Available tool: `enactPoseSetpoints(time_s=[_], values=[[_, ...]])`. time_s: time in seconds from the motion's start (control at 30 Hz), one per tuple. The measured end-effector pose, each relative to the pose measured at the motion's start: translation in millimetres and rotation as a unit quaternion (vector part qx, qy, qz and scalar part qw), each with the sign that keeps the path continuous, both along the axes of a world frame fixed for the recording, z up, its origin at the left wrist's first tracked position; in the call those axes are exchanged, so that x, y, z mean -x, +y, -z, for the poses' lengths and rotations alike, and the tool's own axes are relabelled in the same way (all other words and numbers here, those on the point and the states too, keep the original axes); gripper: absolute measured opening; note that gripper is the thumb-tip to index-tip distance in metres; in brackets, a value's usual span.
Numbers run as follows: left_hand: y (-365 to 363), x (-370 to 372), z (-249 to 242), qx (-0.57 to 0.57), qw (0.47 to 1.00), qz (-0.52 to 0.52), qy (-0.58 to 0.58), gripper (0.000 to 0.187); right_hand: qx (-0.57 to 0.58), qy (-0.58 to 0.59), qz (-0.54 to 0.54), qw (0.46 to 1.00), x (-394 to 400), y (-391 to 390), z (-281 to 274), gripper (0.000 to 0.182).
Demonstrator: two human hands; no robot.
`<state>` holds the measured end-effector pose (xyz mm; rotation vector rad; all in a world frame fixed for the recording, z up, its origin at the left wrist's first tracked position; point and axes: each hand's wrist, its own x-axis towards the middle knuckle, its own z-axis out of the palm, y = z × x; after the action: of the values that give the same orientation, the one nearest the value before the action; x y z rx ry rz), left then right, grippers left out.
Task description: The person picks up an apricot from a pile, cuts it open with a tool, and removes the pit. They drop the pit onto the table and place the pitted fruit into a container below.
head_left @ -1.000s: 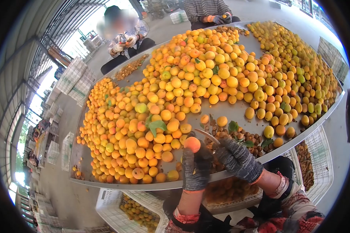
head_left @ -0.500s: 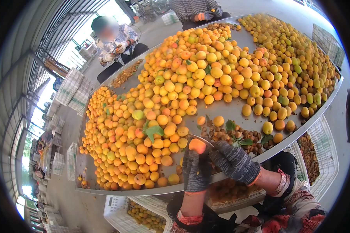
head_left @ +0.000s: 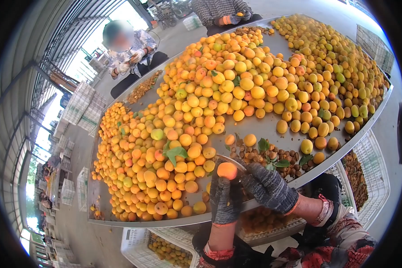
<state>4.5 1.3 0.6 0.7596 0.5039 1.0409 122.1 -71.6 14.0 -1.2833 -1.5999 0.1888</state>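
two gloved hands work at the near rim of the metal table [head_left: 272, 127]: the left hand [head_left: 224, 198] grips an apricot [head_left: 227, 170] upright so the knife [head_left: 230, 160], clenched in the right hand [head_left: 268, 187], meets it above the pits [head_left: 259, 156].

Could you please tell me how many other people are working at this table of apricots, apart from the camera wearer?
2: one person in a patterned shirt sits at the far left edge; another in a checked shirt sits at the far end, cropped by the frame. Others may be out of view.

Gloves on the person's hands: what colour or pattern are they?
Dark grey speckled knit gloves with orange cuffs, clearest in the head view.
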Motion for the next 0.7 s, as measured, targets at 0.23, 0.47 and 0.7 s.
enactPoseSetpoints(time_s=[0.23, 0.47, 0.7], values=[[0.1, 3.6, -1.3, 0.009, 1.000, 0.015, -0.021, 0.041, 0.076, 0.129, -0.042, 0.988, 3.4, 2.2, -21.7, 0.034], [2.9, 15.0, -10.5, -0.095, 0.981, 0.024, 0.168, 0.036, 0.076, 0.047, -0.068, 0.994, -4.9, 3.8, -6.9, 0.041], [6.3, 21.5, -10.0, -0.109, 0.977, 0.028, 0.180, 0.037, 0.162, 0.122, -0.157, 0.967, -20.2, -1.1, -0.5, 0.042]])
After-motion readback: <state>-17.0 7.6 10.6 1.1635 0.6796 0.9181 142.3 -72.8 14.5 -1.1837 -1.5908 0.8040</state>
